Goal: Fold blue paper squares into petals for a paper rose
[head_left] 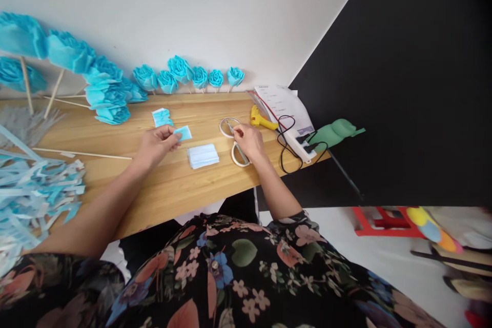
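Note:
My left hand [160, 142] pinches a small light-blue paper rectangle [183, 134] by its left edge, above the wooden table. Just behind that hand lies another blue piece [162, 117] with a ruffled surface. A stack of pale blue rectangles [203, 156] rests on the table between my hands. My right hand [247, 138] is over a pair of scissors with white ring handles [240, 155], its fingers closed near the upper ring; whether they grip the scissors is hard to make out.
Blue paper flowers [180, 69] stand along the wall. Blue strips [46, 189] pile up at the left, near a thin stick [82, 153]. At the right are a yellow glue gun [263, 118], papers [282, 107] and a power strip [301, 146] with black cables.

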`<state>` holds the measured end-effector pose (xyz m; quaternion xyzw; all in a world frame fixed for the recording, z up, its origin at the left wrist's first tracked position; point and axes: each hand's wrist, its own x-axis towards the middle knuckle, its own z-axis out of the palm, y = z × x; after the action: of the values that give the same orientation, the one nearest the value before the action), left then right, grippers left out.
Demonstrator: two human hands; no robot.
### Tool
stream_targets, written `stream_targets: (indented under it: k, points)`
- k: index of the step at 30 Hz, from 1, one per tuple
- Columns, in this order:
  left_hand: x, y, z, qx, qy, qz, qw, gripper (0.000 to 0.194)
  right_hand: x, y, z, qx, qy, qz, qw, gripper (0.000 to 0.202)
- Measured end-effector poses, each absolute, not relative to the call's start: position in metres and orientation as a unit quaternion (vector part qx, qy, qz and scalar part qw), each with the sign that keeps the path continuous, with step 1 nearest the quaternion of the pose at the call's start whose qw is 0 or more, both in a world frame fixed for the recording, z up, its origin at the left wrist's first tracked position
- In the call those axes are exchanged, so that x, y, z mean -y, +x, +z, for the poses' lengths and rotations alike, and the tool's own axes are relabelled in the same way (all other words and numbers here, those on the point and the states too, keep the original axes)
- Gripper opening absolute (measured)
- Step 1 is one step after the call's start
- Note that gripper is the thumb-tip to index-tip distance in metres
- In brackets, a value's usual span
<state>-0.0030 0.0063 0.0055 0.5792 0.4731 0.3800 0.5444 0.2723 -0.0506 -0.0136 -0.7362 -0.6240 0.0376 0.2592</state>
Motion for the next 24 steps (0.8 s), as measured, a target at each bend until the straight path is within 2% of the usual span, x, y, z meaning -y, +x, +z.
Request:
stream_targets:
  k: [9,15,18,24]
  points:
    - [-0.006,-0.005,0.002,-0.463,0.590,0.379,0.543,0.021,0.045,0.280,-0.029,0.569,-0.747,0.081,0.334,0.016]
    - [-0.004,-0.003,0.005,-0.447,0.578,0.379,0.567,0.022,0.046,0.279,-0.031,0.509,-0.700,0.160,0.474,0.017]
    - [-0.002,-0.002,0.007,-0.432,0.573,0.373,0.588,0.024,0.051,0.262,-0.012,0.566,-0.627,0.104,0.525,0.020]
    - [-0.002,-0.003,0.005,-0.411,0.560,0.360,0.623,0.027,0.046,0.220,0.023,0.758,-0.385,-0.112,0.515,0.016]
